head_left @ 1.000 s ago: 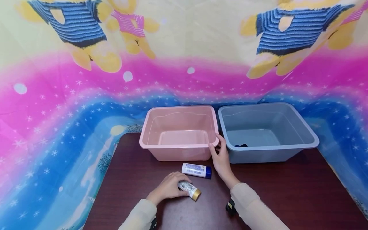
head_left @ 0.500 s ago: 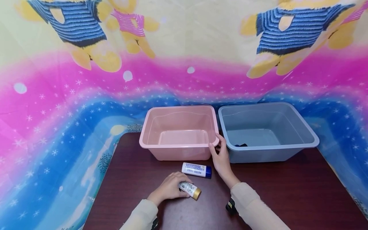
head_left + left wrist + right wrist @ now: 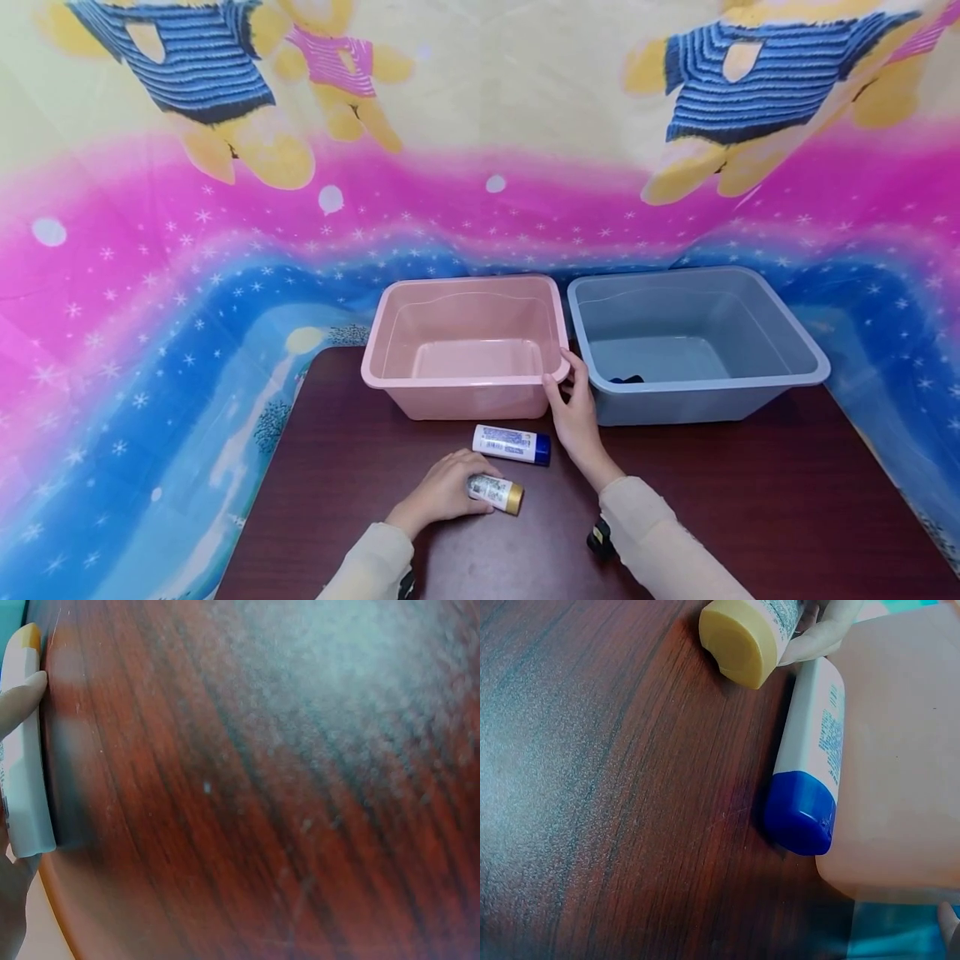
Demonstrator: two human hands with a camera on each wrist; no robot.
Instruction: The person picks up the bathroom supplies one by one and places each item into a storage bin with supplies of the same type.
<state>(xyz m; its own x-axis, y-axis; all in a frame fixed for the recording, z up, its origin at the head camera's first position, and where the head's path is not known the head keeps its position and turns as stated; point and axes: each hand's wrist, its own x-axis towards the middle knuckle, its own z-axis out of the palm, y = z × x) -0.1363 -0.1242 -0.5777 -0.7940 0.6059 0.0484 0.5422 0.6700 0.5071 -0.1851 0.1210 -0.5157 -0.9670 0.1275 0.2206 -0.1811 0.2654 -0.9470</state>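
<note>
Beyond the left hand (image 3: 448,486) stands the pink bin (image 3: 465,403). That hand grasps the gold bottle (image 3: 491,490), thumb along its near side, the gold cap poking out rightward past the fingers. Just beyond the grasped bottle lies the white bottle (image 3: 507,444), its blue cap toward the right hand (image 3: 581,418). The right hand pinches the pink bin's near right corner by the rim. Just right of those fingers stands the grey bin (image 3: 682,407), a dark thing (image 3: 627,380) partly showing inside.

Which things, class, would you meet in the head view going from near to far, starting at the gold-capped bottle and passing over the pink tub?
Gold-capped bottle → blue-capped bottle → pink tub → patterned cloth.
</note>
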